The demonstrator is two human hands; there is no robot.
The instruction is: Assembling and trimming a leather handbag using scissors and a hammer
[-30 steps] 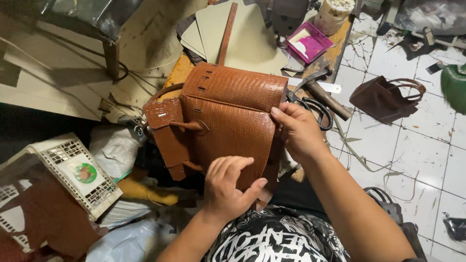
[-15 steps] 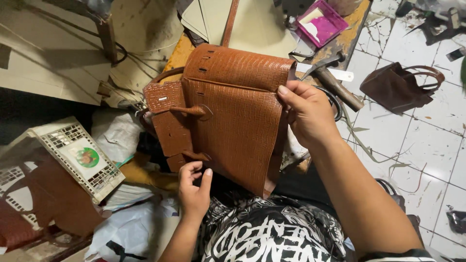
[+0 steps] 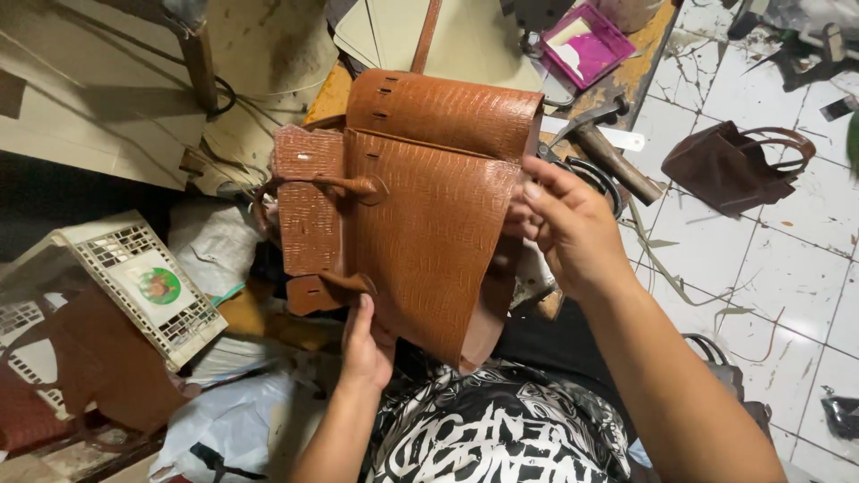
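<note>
— Hands first, nearest to us: the left hand (image 3: pixel 365 344) has dropped off the front panel and now sits low under the tan croc-embossed bag (image 3: pixel 420 201), its fingers (image 3: pixel 360 315) reaching up to the lower strap tab. Whether they actually pinch that tab, I can't tell from here.

— And the other one?

— The right hand (image 3: pixel 568 228) grips the bag's right edge, thumb in front, fingers closed around the side panel. It carries the weight now, I'd say, with the bag held up in the air over the lap and the black-and-white printed shirt (image 3: pixel 501 429).

— So what changed?

— A second ago the left palm lay flat across the front; half a second ago it had slid down to the bottom edge. Now the whole face shows, flap at the top, handle strap across the left side. The bag also looks turned a little more towards the person.

— Further out?

— White slotted basket (image 3: pixel 134 277) at the left on the floor, a hammer (image 3: pixel 608 152) beyond the bag, a dark brown bag (image 3: pixel 734 165) on the white tiles, and a pink box (image 3: pixel 586 45) on the desk (image 3: pixel 658 36) at the far end.
</note>
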